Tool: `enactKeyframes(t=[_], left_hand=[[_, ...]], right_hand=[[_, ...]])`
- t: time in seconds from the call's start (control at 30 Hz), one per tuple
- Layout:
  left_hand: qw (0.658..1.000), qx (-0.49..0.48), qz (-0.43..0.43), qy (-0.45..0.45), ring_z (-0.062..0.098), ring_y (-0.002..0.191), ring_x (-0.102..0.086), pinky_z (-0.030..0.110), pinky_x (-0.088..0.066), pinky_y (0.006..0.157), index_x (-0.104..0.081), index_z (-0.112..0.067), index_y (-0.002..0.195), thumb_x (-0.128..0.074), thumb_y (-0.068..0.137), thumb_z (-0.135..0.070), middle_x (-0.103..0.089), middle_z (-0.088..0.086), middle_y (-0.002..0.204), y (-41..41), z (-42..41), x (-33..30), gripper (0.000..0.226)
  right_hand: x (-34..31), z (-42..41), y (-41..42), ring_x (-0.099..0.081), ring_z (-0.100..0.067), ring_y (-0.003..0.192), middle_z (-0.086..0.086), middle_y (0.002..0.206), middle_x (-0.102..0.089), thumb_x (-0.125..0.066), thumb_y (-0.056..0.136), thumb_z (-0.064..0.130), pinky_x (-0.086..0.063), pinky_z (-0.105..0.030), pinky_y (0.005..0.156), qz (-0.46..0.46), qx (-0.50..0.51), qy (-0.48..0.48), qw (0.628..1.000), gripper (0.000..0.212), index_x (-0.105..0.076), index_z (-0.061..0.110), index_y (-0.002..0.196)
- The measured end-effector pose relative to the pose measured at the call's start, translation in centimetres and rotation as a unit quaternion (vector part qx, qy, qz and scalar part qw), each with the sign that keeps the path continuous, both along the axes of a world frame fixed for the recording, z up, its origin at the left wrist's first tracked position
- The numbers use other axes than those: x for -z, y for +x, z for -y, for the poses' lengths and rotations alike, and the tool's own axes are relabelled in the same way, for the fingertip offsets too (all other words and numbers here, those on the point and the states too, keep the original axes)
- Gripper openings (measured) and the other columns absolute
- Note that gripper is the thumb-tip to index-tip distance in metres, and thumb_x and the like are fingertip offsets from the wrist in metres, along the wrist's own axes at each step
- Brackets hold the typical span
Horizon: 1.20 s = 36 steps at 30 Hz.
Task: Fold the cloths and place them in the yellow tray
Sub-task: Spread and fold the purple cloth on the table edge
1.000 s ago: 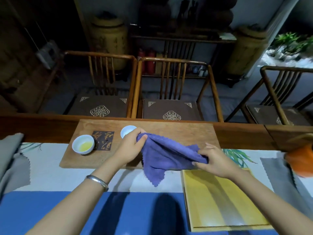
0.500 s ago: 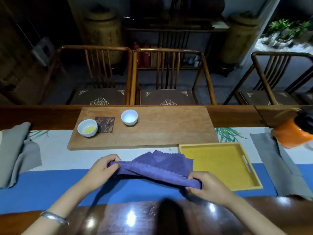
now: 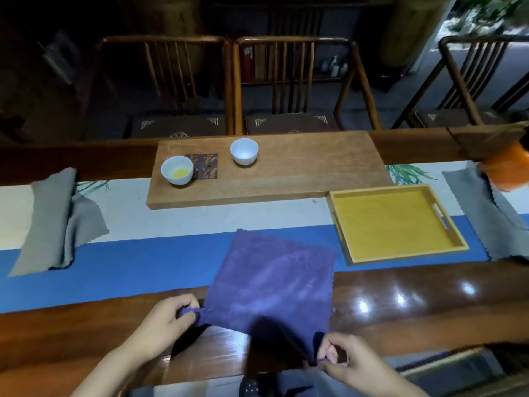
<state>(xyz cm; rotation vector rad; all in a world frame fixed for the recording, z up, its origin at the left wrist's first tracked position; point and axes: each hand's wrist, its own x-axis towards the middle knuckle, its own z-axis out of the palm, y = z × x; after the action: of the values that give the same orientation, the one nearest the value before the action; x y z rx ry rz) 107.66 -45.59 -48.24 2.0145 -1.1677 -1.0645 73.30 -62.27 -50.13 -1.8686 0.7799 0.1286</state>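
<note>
Step in hand: spreading the purple cloth out for its first fold; judged as the very start of the task, no fold made.
Purple cloth: lies opened out, roughly square and turned a little on the tabletop; far part on the blue runner, near edge drawn over the table's front edge toward the person.
Left hand: fingers curled, pinching the near-left corner of the purple cloth between thumb and fingertips.
Right hand: fingers curled, pinching the near-right corner; this corner sits lower, off the table's edge.
Yellow tray: nothing in it; just beside the cloth's far-right corner, apart from it or barely touching, cannot tell which.
Other cloths: a grey cloth at far left and a second grey cloth at far right, both loose and unfolded.
Next move (judgement): carry both pinched corners forward onto the far corners, edges matched, then flatten.
Watch: the cloth is limp; uneven lift would skew the fold.
Behind: wooden board with two white cups, well clear of the work.
</note>
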Motion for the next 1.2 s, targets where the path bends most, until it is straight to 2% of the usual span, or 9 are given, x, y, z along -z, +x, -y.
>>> enactKeyframes(t=[0.2, 0.27, 0.33, 0.5, 0.63, 0.87, 1.03, 1.1, 1.2], left_hand=[[1.0, 0.028, -0.008, -0.006, 0.004, 0.06, -0.041, 0.028, -0.032, 0.057, -0.051, -0.015, 0.07, -0.05, 0.071, -0.033, -0.048, -0.009, 0.06, 0.8, -3.1, 1.3, 0.019], [0.999, 0.037, -0.011, -0.007, 0.002, 0.061, -0.043, 0.026, -0.034, 0.058, -0.054, -0.017, 0.069, -0.054, 0.074, -0.027, -0.051, -0.01, 0.061, 1.0, -2.6, 1.5, 0.011], [0.999, 0.03, -0.025, -0.008, 0.0, 0.064, -0.049, 0.024, -0.038, 0.061, -0.059, -0.02, 0.07, -0.058, 0.079, -0.019, -0.058, -0.01, 0.064, 1.1, -1.4, 1.8, 0.009], [0.997, -0.056, -0.053, -0.029, 0.003, 0.064, -0.053, 0.02, -0.039, 0.064, -0.062, -0.021, 0.07, -0.063, 0.088, 0.001, -0.062, -0.008, 0.067, 2.0, 2.6, 3.9, 0.028], [0.995, -0.076, -0.042, -0.047, 0.002, 0.061, -0.051, 0.015, -0.041, 0.06, -0.062, -0.015, 0.076, -0.059, 0.092, -0.002, -0.061, -0.01, 0.065, 2.7, 5.8, 5.4, 0.021], [0.985, -0.136, -0.009, -0.103, 0.003, 0.076, -0.059, 0.014, -0.045, 0.069, -0.059, -0.029, 0.085, -0.057, 0.096, -0.021, -0.065, -0.014, 0.081, 3.5, 9.0, 7.7, 0.013], [0.976, -0.199, -0.024, -0.083, 0.001, 0.051, -0.05, 0.03, -0.039, 0.057, -0.049, -0.034, 0.087, -0.061, 0.092, -0.032, -0.058, -0.011, 0.056, 2.7, 9.9, 8.8, 0.014], [0.976, -0.204, -0.036, -0.07, -0.002, 0.048, -0.052, 0.029, -0.039, 0.057, -0.05, -0.033, 0.094, -0.064, 0.09, -0.034, -0.059, -0.015, 0.053, 2.6, 9.4, 8.7, 0.015], [0.981, -0.193, -0.02, -0.032, 0.0, 0.052, -0.055, 0.03, -0.041, 0.061, -0.049, -0.027, 0.11, -0.068, 0.086, -0.037, -0.061, -0.017, 0.055, 2.6, 7.9, 8.2, 0.032]], right_hand=[[0.7, -1.9, -1.4, -0.052, 0.003, 0.067, 0.014, 0.069, -0.061, -0.068, 0.078, 0.036, -0.044, -0.021, 0.069, -0.021, -0.015, 0.016, 1.0, 0.006, -0.067, 0.03, 0.08], [0.6, -1.8, -1.3, -0.054, 0.002, 0.071, 0.014, 0.075, -0.061, -0.068, 0.082, 0.033, -0.044, -0.018, 0.07, -0.009, 0.002, 0.0, 1.0, 0.002, -0.067, 0.034, 0.081], [0.6, -1.1, -0.8, -0.057, -0.001, 0.075, 0.011, 0.082, -0.062, -0.068, 0.084, 0.027, -0.044, -0.015, 0.069, 0.005, 0.04, -0.021, 0.999, 0.008, -0.068, 0.035, 0.082], [1.8, 2.1, 1.4, -0.059, -0.008, 0.078, 0.003, 0.08, -0.064, -0.067, 0.087, 0.01, -0.044, -0.018, 0.074, 0.042, 0.13, -0.047, 0.99, 0.018, -0.066, 0.026, 0.078], [2.6, 5.0, 2.9, -0.057, -0.005, 0.075, -0.002, 0.078, -0.065, -0.061, 0.09, 0.009, -0.043, -0.019, 0.073, 0.065, 0.171, -0.04, 0.982, 0.012, -0.064, 0.018, 0.084], [5.1, 8.5, 4.4, -0.055, -0.002, 0.073, 0.011, 0.077, -0.059, -0.051, 0.096, 0.019, -0.039, -0.016, 0.068, 0.037, 0.184, -0.128, 0.974, 0.009, -0.053, 0.018, 0.087], [6.6, 8.5, 5.1, -0.054, -0.005, 0.07, 0.011, 0.079, -0.06, -0.054, 0.094, 0.023, -0.034, -0.017, 0.06, 0.013, 0.214, -0.173, 0.961, 0.004, -0.051, 0.019, 0.094], [6.8, 7.8, 5.1, -0.054, -0.002, 0.068, 0.01, 0.08, -0.059, -0.057, 0.092, 0.029, -0.034, -0.016, 0.057, -0.002, 0.241, -0.177, 0.954, 0.017, -0.048, 0.023, 0.105], [6.6, 5.7, 4.4, -0.057, 0.005, 0.08, 0.011, 0.086, -0.059, -0.06, 0.09, 0.027, -0.037, -0.003, 0.065, 0.011, 0.287, -0.16, 0.944, 0.034, -0.045, 0.021, 0.119]])
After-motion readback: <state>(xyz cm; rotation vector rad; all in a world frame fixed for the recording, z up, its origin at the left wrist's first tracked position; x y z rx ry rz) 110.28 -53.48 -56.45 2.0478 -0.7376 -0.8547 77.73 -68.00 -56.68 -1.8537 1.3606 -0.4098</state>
